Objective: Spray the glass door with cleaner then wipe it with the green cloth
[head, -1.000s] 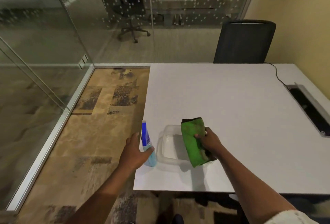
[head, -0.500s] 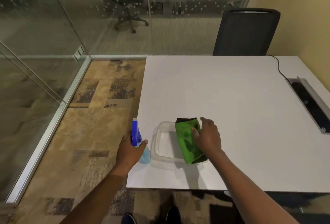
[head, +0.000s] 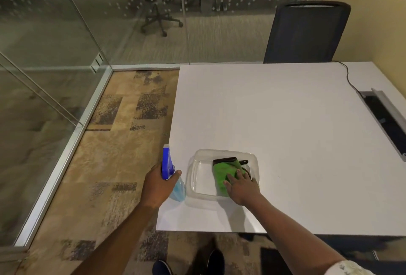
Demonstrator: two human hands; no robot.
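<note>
The left hand (head: 157,183) is wrapping its fingers around a spray bottle (head: 171,178) at the near left corner of the smooth white table (head: 274,110), thumb across its blue plastic trigger head, pale blue liquid showing in the clear rounded body. Just beside it, a shallow clear plastic tray (head: 197,176) with rounded corners is sitting on the table. The right hand (head: 242,187) is lying flat, fingers spread, pressing on the folded green cloth (head: 225,170), a soft fabric with dark trim, inside the tray. The glass door (head: 33,66) is standing along the left.
</note>
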